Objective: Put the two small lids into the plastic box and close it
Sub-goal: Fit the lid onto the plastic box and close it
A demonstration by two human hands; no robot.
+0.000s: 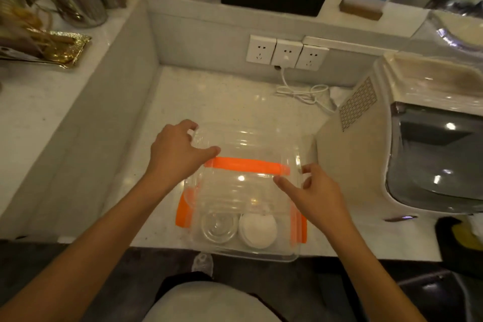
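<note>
Fingers (193,130) of left hand (175,151) grip clear plastic cover's (248,144) far-left corner; right hand (313,191) half-curled at right edge, grip unclear; clear round lid (217,225), white round lid (257,229) beneath.

1. The clear rectangular plastic box (245,191) at lower centre is showing bright orange clips (245,168).
2. Inside it, a transparent small round lid (219,225) and a white small round lid (258,229) are showing.
3. The pale stone counter (209,97) is showing fine speckles.

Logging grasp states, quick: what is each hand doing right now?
Left hand: grips the clear box lid.
Right hand: at the lid's right edge; grip cannot be told.
</note>
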